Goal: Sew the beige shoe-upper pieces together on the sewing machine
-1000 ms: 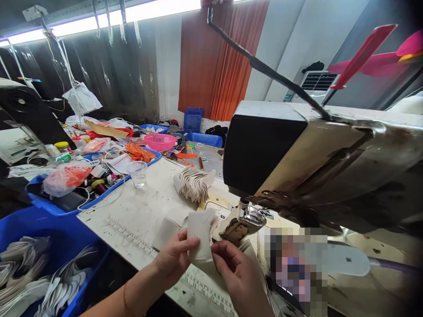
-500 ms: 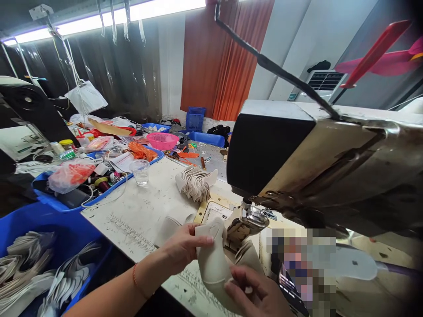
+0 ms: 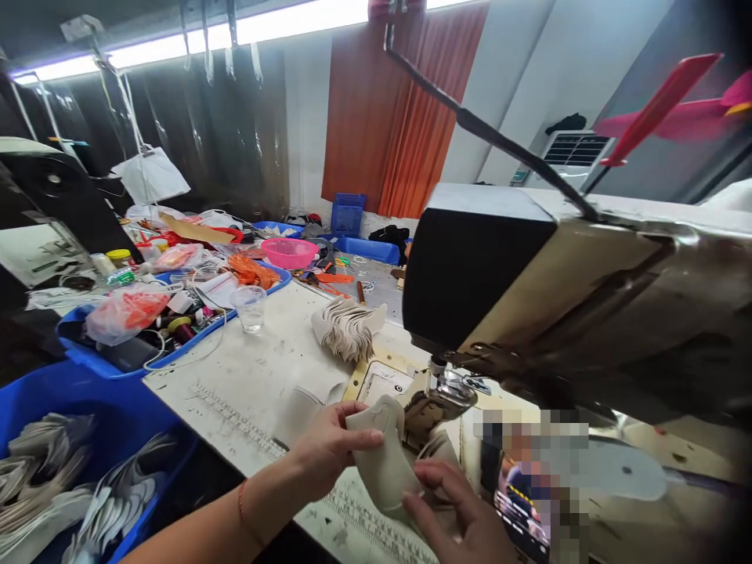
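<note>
Two bare hands: both at one pale curved piece (image 3: 388,466), held above the table (image 3: 276,345) edge, just in front of the sewing machine (image 3: 482,274).
Left hand (image 3: 332,446): grasping the piece's upper-left edge, thumb flat on the face, fingers behind.
Right hand (image 3: 461,513): thumb and fingertips at the lower-right edge; can't tell if they pinch it.
Piece long axis: slanted, upper left to lower right in view; narrower notched end points up and away from the person, broader rounded end down toward the person and right hand.
Piece face: turned up toward the camera, bowed.
Stack of pieces (image 3: 346,327): beyond the hands, wavy edges facing the person.
Clear cup (image 3: 251,311): upright, left of stack.
</note>
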A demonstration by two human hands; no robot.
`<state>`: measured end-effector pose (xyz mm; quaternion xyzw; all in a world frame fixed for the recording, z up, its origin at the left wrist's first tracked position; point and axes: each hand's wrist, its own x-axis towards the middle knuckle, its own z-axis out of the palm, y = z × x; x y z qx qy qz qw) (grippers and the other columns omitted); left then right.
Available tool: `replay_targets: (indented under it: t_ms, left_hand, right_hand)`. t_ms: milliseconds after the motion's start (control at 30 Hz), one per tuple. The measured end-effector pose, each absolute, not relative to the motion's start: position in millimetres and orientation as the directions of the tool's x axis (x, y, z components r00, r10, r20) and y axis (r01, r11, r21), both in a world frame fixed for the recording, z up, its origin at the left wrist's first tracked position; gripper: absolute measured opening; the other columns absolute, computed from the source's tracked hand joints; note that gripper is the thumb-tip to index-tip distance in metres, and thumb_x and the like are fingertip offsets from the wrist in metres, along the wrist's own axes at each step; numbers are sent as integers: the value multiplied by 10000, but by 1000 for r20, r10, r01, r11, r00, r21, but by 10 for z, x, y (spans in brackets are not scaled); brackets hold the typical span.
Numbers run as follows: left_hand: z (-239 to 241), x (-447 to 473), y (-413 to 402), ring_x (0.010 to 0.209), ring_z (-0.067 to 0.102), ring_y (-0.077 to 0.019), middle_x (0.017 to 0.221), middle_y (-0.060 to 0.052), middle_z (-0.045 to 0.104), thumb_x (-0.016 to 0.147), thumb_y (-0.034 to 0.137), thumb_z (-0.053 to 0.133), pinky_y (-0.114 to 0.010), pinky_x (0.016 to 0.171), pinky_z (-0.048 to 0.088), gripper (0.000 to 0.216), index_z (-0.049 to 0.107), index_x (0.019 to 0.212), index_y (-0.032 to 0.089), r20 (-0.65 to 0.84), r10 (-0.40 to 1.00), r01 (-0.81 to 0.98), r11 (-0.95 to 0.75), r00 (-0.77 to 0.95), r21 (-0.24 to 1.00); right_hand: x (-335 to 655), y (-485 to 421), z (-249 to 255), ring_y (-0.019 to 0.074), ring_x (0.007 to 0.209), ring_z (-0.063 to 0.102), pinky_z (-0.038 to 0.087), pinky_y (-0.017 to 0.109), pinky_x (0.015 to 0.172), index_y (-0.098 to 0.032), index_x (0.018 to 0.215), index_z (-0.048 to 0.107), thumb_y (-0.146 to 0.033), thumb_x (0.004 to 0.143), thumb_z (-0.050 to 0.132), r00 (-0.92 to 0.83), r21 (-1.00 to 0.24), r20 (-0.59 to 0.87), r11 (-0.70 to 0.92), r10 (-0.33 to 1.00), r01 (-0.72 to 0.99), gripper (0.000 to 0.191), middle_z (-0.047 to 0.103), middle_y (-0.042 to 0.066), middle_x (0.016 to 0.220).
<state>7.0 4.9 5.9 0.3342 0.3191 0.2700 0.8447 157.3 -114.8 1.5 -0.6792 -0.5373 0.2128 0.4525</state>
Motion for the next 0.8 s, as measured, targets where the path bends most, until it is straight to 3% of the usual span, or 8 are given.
replay_targets:
  t_ms: [133, 300, 500, 800]
  left_hand:
    - [84, 79, 18, 697, 571, -169, 768, -62, 624, 449, 251, 872, -276, 631, 420, 519, 622, 882, 111, -380, 672, -243, 641, 636, 728]
    - [82, 89, 13, 699, 565, -162, 768, -49, 626, 491, 227, 841, -260, 624, 422, 422, 645, 853, 136, -372, 675, -227, 626, 637, 746]
    - [75, 80, 80, 640, 517, -130, 735, -35, 596, 548, 295, 819, -235, 571, 400, 327, 665, 788, 136, -343, 634, -172, 607, 693, 776]
    - [81, 90, 115, 620, 503, -134, 697, -30, 573, 554, 303, 824, -235, 541, 377, 287, 627, 697, 151, -314, 627, -180, 596, 713, 782]
  right_hand:
    - [1538, -1160, -30, 190, 777, 637, 528, 234, 643, -229, 818, 683, -444, 785, 597, 427, -898, 153, -55, 891, 436, 234, 660, 58, 854]
    - [1536, -1169, -46, 207, 840, 627, 512, 266, 754, -238, 714, 676, -430, 763, 629, 415, -815, 240, -50, 878, 577, 204, 674, 57, 832]
    - [1438, -1185, 31, 155, 655, 629, 485, 199, 585, -258, 740, 687, -485, 742, 643, 471, -930, 94, -91, 877, 355, 232, 673, 3, 727]
    - [1538, -1176, 101, 167, 623, 631, 487, 217, 579, -261, 727, 703, -470, 756, 626, 405, -871, 153, -71, 902, 487, 225, 691, 11, 700]
